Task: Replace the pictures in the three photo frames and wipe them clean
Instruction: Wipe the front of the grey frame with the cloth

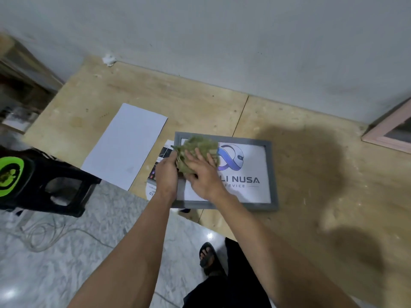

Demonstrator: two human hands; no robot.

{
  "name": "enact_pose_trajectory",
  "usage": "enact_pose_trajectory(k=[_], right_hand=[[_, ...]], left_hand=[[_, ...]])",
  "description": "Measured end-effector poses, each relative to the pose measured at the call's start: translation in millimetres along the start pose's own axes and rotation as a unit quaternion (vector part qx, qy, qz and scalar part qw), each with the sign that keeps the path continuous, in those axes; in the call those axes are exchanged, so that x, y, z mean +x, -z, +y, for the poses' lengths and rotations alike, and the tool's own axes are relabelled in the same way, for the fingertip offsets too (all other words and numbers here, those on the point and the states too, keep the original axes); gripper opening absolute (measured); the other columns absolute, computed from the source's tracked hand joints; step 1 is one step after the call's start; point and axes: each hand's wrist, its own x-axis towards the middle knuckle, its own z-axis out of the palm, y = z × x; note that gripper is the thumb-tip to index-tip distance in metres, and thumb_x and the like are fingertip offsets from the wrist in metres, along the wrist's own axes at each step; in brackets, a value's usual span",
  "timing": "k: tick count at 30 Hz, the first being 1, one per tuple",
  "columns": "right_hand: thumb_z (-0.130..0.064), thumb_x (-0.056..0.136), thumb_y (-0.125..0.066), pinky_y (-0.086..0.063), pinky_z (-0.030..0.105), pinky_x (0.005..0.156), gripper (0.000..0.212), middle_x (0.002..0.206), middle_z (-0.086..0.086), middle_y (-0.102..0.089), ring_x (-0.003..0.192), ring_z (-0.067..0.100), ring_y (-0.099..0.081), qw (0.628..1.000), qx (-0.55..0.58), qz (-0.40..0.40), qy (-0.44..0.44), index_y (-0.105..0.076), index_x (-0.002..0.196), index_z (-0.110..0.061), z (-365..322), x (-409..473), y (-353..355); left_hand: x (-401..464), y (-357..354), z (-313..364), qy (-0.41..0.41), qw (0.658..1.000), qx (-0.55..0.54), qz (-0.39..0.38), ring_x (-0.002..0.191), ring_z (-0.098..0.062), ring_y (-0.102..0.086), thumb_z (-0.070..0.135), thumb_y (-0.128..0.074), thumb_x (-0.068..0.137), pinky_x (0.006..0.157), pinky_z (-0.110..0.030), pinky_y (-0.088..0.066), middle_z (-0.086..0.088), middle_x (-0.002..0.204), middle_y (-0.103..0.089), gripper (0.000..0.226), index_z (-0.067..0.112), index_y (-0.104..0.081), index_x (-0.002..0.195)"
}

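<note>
The grey photo frame (225, 172) lies flat on the bench (300, 174), long axis running from 9 to 3 o'clock, its logo picture upright but with its left letters hidden by the hands. The right hand (200, 174) presses a green cloth (196, 152) on the glass with nearly straight fingers, while the left hand (166, 172) curls its grip round the cloth's 9 o'clock edge. A printed sheet (155, 174) lies half hidden under the frame, and a pink frame (387, 134) at 3 o'clock is cut off.

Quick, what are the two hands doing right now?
Left hand: grips the left edge of the gray photo frame.
Right hand: fingers straight, presses the green cloth onto the frame's glass.
</note>
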Motion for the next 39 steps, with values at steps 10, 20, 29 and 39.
enact_pose_trajectory(k=[10,20,29,39], right_hand=[[-0.016,0.092,-0.060,-0.046,0.030,0.072,0.012,0.083,-0.005,-0.070,0.074,0.015,-0.063,0.909,0.338,-0.045,-0.240,-0.069,0.100,-0.019,10.2,-60.3,94.1],[-0.059,0.085,-0.056,-0.019,0.047,0.114,0.084,0.159,0.008,-0.013,0.142,0.029,-0.019,0.949,-0.163,0.082,-0.259,-0.018,0.152,-0.025,76.3,-41.1,78.6],[-0.017,0.087,-0.046,-0.039,0.045,0.104,0.054,0.138,0.011,-0.052,0.125,0.031,-0.048,0.939,-0.102,0.317,-0.078,-0.046,0.140,-0.010,39.0,-13.5,132.9],[0.005,0.072,-0.058,-0.034,0.049,0.108,0.062,0.135,0.017,-0.056,0.128,0.039,-0.050,0.961,-0.134,0.110,0.215,-0.054,0.133,-0.002,-105.7,-18.1,92.5]], left_hand=[[8.4,3.5,-5.9,0.015,0.998,0.057,0.026,0.075,-0.026,-0.057,0.036,-0.061,0.094,0.073,-0.040,-0.049,-0.013,0.082,-0.063,0.043,-0.007,-0.065,0.094],[-0.9,9.0,2.9,0.075,0.983,-0.016,-0.170,0.075,-0.026,-0.073,0.015,-0.063,0.095,0.060,-0.034,-0.060,-0.011,0.097,-0.076,0.015,0.013,-0.062,0.110],[-13.1,14.1,32.0,0.050,0.965,-0.079,-0.247,0.091,-0.029,-0.072,0.019,-0.062,0.097,0.082,-0.048,-0.060,-0.008,0.107,-0.075,0.021,0.017,-0.061,0.118],[-46.4,32.5,91.1,-0.042,0.947,-0.176,-0.266,0.089,-0.025,-0.071,0.024,-0.058,0.097,0.075,-0.035,-0.058,-0.011,0.104,-0.074,0.020,0.014,-0.068,0.111]])
